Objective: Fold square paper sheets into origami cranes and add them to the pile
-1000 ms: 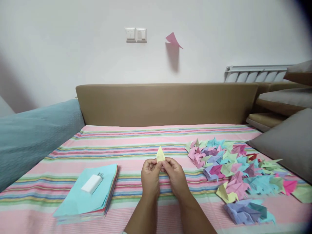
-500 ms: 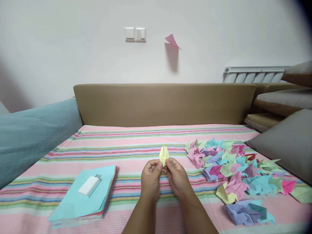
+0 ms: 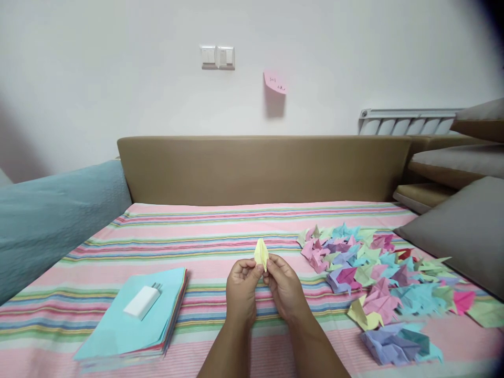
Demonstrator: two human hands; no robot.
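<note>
A small folded piece of yellow paper (image 3: 261,253) stands upright between my two hands, its point facing away from me. My left hand (image 3: 242,289) pinches its lower left edge between thumb and fingers. On the other side, my right hand (image 3: 284,286) grips the lower right edge the same way. Both hands are above the striped pink cloth (image 3: 212,325). Off to the right lies a spread of folded paper cranes (image 3: 380,302) in pink, blue, purple, green and yellow.
At the left, a stack of coloured paper (image 3: 118,328) carries a white plug adapter (image 3: 142,302). A brown backrest (image 3: 263,170) closes the far side. Grey cushions (image 3: 468,231) pile at the right, a blue-covered armrest (image 3: 59,220) at the left. A pink note (image 3: 274,82) hangs on the wall.
The yellow paper showed two separate points with a slit between; now it shows a single broader face with one point. The wall note's lower part has swung down, showing writing.
</note>
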